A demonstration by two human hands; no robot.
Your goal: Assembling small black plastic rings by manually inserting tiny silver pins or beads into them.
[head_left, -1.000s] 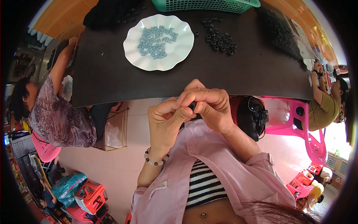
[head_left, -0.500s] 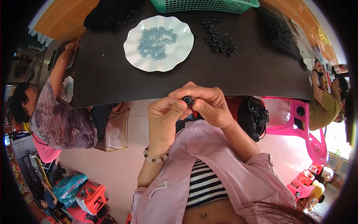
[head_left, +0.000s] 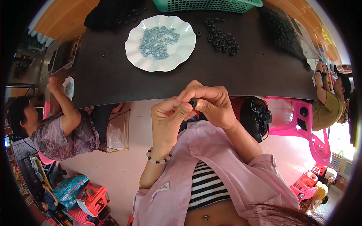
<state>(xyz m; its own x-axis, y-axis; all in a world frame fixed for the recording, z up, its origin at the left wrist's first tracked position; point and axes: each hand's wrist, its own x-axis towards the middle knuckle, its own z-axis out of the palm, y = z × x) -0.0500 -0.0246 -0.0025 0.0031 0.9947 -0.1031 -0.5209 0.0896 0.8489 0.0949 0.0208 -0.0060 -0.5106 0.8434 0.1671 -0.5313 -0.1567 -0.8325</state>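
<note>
both hands meet just below the dark counter edge, the left hand and right hand each with a fingertip grip pinching one small black ring between them. on the counter beyond sit a white scalloped plate of grey rings and a loose pile of black rings.

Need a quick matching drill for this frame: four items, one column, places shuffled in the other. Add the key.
1. white scalloped plate
2. loose black rings
3. green basket
4. small black ring

A. pinched between left hand and right hand
B. far table edge
C. holds silvery small parts
D. on the dark table, right of the plate

Pairs: 1-C, 2-D, 3-B, 4-A
</note>
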